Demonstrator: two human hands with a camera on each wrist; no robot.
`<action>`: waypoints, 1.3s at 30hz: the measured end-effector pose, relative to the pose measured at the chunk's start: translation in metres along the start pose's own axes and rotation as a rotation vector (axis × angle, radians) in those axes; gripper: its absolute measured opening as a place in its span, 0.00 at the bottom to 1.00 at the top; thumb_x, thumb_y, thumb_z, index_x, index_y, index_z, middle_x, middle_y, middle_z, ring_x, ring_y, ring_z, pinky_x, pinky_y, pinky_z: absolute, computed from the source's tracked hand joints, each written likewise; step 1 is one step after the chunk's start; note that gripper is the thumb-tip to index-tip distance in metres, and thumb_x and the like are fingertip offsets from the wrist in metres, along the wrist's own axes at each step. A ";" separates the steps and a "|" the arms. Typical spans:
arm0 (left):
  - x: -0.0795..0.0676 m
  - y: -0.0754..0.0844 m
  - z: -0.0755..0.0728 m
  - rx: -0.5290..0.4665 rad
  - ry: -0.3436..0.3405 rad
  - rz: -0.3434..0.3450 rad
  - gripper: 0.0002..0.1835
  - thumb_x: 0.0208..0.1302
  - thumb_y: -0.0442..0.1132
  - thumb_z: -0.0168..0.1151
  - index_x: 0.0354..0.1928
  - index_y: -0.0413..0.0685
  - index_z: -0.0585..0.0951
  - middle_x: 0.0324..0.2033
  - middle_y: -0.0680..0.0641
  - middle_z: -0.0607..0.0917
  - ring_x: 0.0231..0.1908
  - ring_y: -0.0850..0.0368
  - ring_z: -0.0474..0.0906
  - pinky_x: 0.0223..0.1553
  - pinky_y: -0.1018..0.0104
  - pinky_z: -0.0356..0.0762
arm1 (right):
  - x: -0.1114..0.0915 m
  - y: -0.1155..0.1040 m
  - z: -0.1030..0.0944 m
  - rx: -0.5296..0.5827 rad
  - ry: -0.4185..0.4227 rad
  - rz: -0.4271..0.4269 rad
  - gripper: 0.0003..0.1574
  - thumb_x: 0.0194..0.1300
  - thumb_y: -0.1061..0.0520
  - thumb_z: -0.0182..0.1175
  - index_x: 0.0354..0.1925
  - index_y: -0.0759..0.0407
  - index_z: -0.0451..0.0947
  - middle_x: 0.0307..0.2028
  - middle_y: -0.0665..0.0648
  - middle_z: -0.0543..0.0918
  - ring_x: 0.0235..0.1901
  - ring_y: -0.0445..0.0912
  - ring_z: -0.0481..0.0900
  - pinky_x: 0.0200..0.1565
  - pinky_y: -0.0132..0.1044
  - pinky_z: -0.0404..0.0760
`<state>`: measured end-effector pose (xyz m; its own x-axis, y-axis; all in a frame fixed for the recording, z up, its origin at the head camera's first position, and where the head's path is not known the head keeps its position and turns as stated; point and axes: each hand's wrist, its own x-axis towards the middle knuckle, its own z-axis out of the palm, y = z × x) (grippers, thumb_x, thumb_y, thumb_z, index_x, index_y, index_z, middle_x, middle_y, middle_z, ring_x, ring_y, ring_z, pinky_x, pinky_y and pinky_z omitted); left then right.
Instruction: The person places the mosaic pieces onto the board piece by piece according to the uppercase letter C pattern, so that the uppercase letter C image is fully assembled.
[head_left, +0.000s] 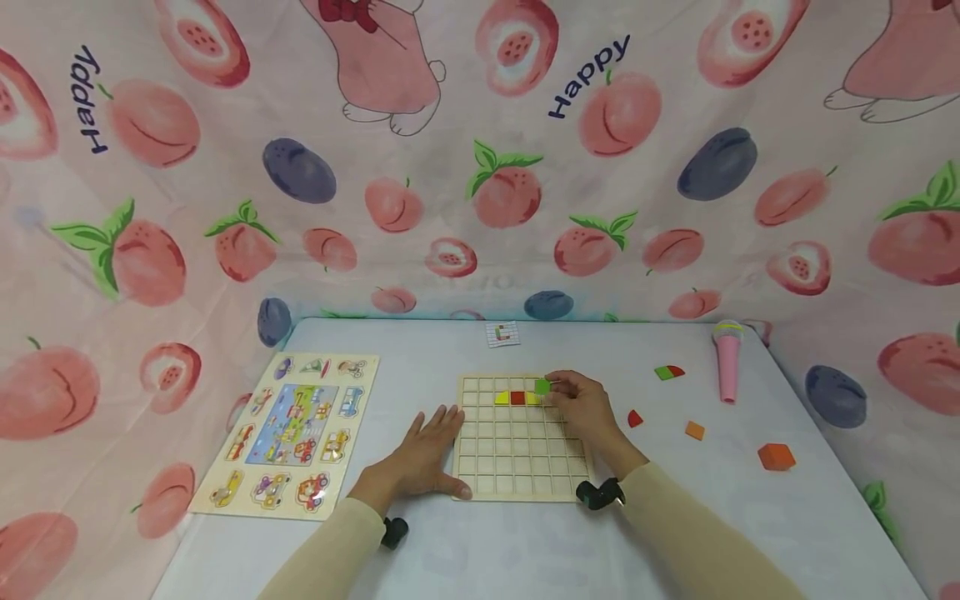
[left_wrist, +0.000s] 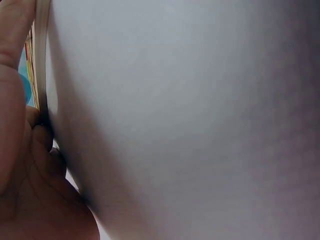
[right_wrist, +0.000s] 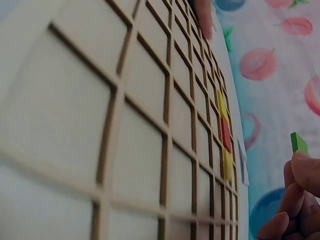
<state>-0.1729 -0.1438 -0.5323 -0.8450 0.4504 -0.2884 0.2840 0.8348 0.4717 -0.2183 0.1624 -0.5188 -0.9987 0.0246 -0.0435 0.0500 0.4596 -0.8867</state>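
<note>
A pale wooden grid board (head_left: 517, 450) lies flat on the table. In its second row from the far edge sit a yellow piece (head_left: 502, 399), a red square (head_left: 518, 398) and another yellow piece (head_left: 532, 399), side by side. My right hand (head_left: 592, 412) pinches a green square tile (right_wrist: 299, 143) between thumb and fingertips, over the board's far right part. Spread out, my left hand (head_left: 427, 454) rests at the board's left edge, its thumb by the near left corner. In the left wrist view, the fingers (left_wrist: 42, 170) meet the board's edge.
A picture puzzle board (head_left: 285, 437) lies at left. Behind the grid is a small pattern card (head_left: 502, 334). To the right are a green-and-red piece (head_left: 670, 372), a red piece (head_left: 635, 418), an orange square (head_left: 695, 430), an orange block (head_left: 776, 457) and a pink toy microphone (head_left: 727, 367).
</note>
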 end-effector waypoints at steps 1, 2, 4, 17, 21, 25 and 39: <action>0.000 0.000 0.000 -0.002 0.001 0.000 0.73 0.45 0.70 0.80 0.85 0.47 0.50 0.85 0.47 0.48 0.85 0.48 0.37 0.85 0.43 0.28 | -0.001 -0.002 0.004 -0.002 -0.010 -0.006 0.19 0.71 0.63 0.67 0.59 0.54 0.85 0.49 0.58 0.89 0.49 0.51 0.84 0.51 0.37 0.85; 0.000 0.001 0.000 -0.002 0.002 0.000 0.73 0.45 0.70 0.81 0.85 0.47 0.51 0.85 0.47 0.48 0.85 0.48 0.37 0.85 0.43 0.28 | -0.002 -0.004 0.008 -0.001 -0.021 -0.009 0.19 0.71 0.63 0.67 0.58 0.54 0.85 0.49 0.58 0.89 0.49 0.51 0.84 0.51 0.38 0.86; -0.001 0.001 -0.001 -0.003 0.003 -0.001 0.73 0.45 0.70 0.81 0.85 0.47 0.51 0.85 0.47 0.49 0.85 0.47 0.38 0.85 0.43 0.29 | -0.004 -0.006 0.016 0.011 -0.045 -0.022 0.19 0.69 0.63 0.68 0.58 0.55 0.86 0.49 0.58 0.89 0.50 0.50 0.85 0.51 0.39 0.86; -0.001 0.001 -0.002 -0.010 0.002 0.002 0.73 0.45 0.70 0.81 0.85 0.46 0.52 0.85 0.45 0.49 0.85 0.46 0.39 0.85 0.43 0.30 | -0.011 -0.010 0.055 -0.112 -0.089 -0.095 0.16 0.66 0.64 0.71 0.52 0.56 0.88 0.41 0.51 0.87 0.42 0.44 0.81 0.46 0.40 0.84; 0.000 0.000 -0.001 -0.012 0.003 0.003 0.73 0.45 0.70 0.81 0.85 0.46 0.52 0.85 0.45 0.50 0.85 0.46 0.39 0.85 0.43 0.30 | -0.011 -0.012 0.061 -0.178 -0.080 -0.102 0.15 0.65 0.63 0.71 0.51 0.56 0.88 0.40 0.51 0.87 0.41 0.44 0.81 0.45 0.41 0.83; 0.000 0.000 0.000 -0.007 0.007 0.006 0.73 0.45 0.70 0.81 0.85 0.47 0.51 0.85 0.46 0.49 0.85 0.46 0.39 0.85 0.43 0.30 | -0.011 -0.013 0.065 -0.222 -0.077 -0.094 0.15 0.64 0.63 0.72 0.50 0.56 0.88 0.39 0.51 0.87 0.40 0.45 0.81 0.45 0.42 0.83; -0.002 0.001 0.000 0.015 0.018 0.016 0.73 0.44 0.71 0.80 0.85 0.45 0.51 0.85 0.45 0.50 0.85 0.46 0.39 0.85 0.44 0.32 | -0.010 -0.009 0.066 -0.274 -0.099 -0.125 0.15 0.65 0.61 0.73 0.51 0.54 0.89 0.37 0.49 0.85 0.37 0.43 0.78 0.42 0.40 0.81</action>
<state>-0.1709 -0.1440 -0.5309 -0.8482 0.4580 -0.2661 0.3040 0.8323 0.4635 -0.2087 0.0996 -0.5410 -0.9918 -0.1278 0.0019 -0.0885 0.6761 -0.7314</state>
